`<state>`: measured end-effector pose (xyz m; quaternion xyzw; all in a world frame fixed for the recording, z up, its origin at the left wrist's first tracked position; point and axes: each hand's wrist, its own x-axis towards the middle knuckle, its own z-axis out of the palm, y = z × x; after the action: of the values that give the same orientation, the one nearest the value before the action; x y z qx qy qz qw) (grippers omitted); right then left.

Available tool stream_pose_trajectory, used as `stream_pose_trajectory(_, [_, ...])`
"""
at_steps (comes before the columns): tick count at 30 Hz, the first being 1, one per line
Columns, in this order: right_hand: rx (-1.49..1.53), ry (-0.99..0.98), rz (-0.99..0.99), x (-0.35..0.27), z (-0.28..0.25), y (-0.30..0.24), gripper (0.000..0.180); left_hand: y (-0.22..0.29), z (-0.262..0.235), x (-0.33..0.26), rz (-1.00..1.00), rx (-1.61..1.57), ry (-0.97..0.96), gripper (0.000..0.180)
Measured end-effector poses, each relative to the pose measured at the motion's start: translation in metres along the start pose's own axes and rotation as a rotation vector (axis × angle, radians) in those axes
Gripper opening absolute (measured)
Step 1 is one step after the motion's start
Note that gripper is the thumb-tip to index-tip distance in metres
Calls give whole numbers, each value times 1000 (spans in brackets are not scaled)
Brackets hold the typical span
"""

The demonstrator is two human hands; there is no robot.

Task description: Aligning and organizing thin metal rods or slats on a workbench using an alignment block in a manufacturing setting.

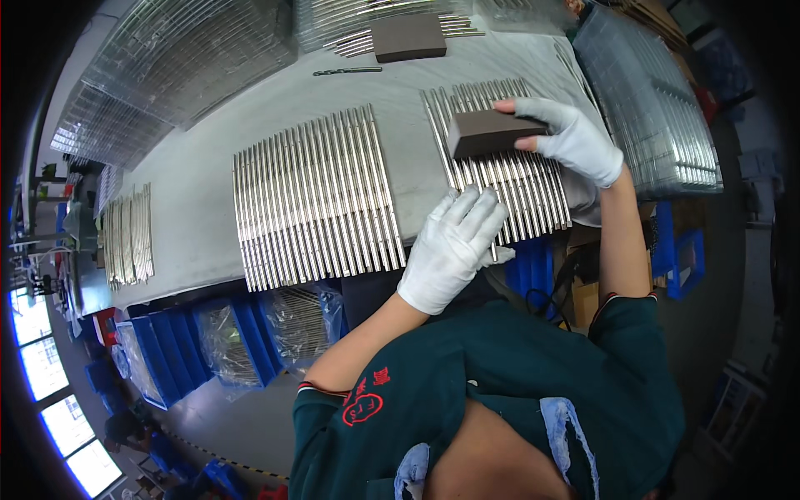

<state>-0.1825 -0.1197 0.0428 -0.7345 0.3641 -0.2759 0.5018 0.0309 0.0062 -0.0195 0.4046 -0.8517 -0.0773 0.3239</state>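
My right hand (575, 142), in a white glove with bare fingertips, is closed on the right end of a dark brown rectangular block (492, 133). The block lies across a row of slim shiny metal rods (533, 196). My left hand (454, 242), gloved in white, lies with fingers stretched out over the near ends of the leftmost rods in that row. One rod end sticks out beside its thumb; what is under the palm is hidden. To the left, a wider row of similar metal rods (312, 200) lies side by side on the pale cloth-covered table (196, 225).
A second brown block (408, 37) rests on more rods at the back, near a dark spiral drill bit (348, 72). Clear plastic cases are stacked at the back left (192, 58) and right (650, 100). Blue bins (179, 350) with wrapped rods stand below the front edge.
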Motion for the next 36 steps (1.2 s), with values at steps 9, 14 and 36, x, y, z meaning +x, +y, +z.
stream_pose_trajectory(9, [-18,47,51,-5,3,-3,48,-1,-1,1,12,-28,-14,67])
stream_pose_trajectory(14, [-211,92,-117,-3,16,4,49,-2,2,1,30,-31,1,69])
stream_pose_trajectory(36, [15,-159,-100,154,45,20,68,5,-2,0,-65,20,-58,78])
